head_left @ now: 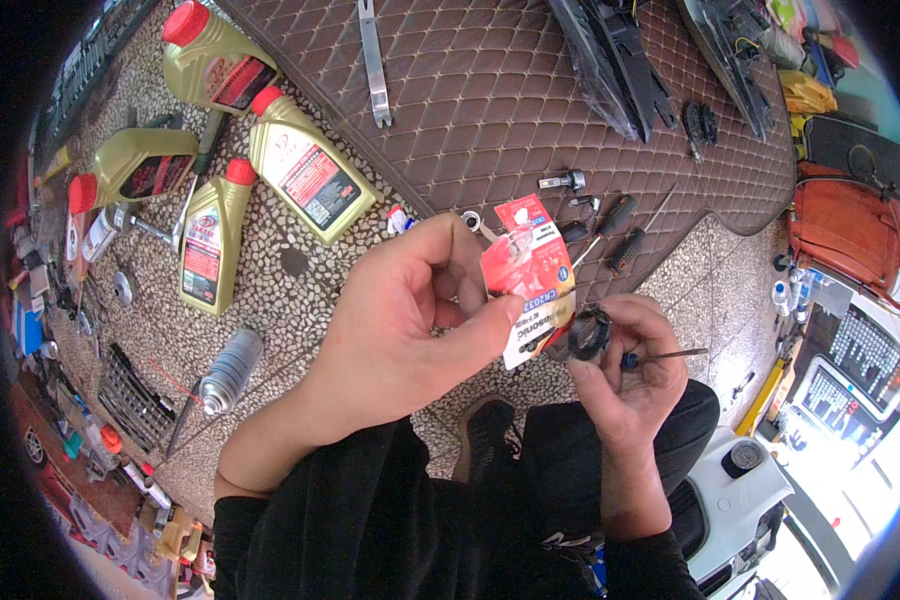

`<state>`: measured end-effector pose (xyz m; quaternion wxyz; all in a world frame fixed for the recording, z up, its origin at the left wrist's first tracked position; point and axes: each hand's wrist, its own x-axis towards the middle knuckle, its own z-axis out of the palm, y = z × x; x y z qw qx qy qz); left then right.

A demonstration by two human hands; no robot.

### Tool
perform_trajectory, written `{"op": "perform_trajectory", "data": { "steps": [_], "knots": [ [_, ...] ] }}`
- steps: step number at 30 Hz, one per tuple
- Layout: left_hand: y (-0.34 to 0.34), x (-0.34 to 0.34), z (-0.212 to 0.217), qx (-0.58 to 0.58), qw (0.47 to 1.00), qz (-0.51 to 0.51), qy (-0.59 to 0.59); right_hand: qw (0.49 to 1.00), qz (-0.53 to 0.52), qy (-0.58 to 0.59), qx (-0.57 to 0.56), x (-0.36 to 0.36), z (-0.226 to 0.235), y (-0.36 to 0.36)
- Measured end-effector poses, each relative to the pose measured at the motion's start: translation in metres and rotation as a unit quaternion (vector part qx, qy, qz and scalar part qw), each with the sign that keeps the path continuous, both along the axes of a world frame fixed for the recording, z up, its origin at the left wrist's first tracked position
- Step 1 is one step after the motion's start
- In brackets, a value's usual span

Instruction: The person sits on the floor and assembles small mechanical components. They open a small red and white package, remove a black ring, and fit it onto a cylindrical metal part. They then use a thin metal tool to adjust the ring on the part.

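Note:
A red and white button-cell battery blister card is pinched between the thumb and fingers of my left hand, tilted in front of me. My right hand is close beside the card's lower right edge. Its thumb and fingers grip a small black rounded part, whose exact kind I cannot make out. Tucked in the same hand is a small screwdriver with a blue end, its thin shaft sticking out to the right. My left fingertips are partly hidden behind the card.
Beyond my hands, a brown quilted mat carries screwdrivers, a bulb and dark headlight housings. Several gold oil bottles and a spray can are at left. An orange-brown bag sits at right.

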<state>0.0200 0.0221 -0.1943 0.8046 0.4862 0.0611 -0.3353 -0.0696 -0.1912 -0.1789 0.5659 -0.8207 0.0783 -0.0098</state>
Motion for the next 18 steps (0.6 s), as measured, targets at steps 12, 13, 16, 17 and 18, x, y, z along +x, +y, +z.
{"op": "perform_trajectory", "data": {
  "steps": [12, 13, 16, 17, 18],
  "knots": [
    [0.0019, -0.0027, 0.0008, 0.022, 0.999, -0.016, -0.018, 1.0, 0.0, 0.006, -0.022, 0.0024, 0.0005, 0.0065],
    [0.0014, -0.0031, 0.0008, 0.022, 1.0, -0.015, -0.015, 1.0, -0.001, 0.01, -0.019, 0.0025, 0.0012, 0.0067],
    [0.0017, -0.0031, 0.0, 0.034, 0.998, -0.022, -0.038, 1.0, -0.007, 0.019, -0.008, 0.0025, 0.0031, 0.0074],
    [0.0017, -0.0029, -0.0006, 0.038, 0.998, -0.025, -0.041, 1.0, -0.011, 0.021, 0.0, 0.0025, 0.0035, 0.0075],
    [0.0014, -0.0027, -0.0015, 0.04, 0.998, -0.025, -0.046, 1.0, -0.01, 0.021, -0.003, 0.0025, 0.0035, 0.0076]
  ]
}}
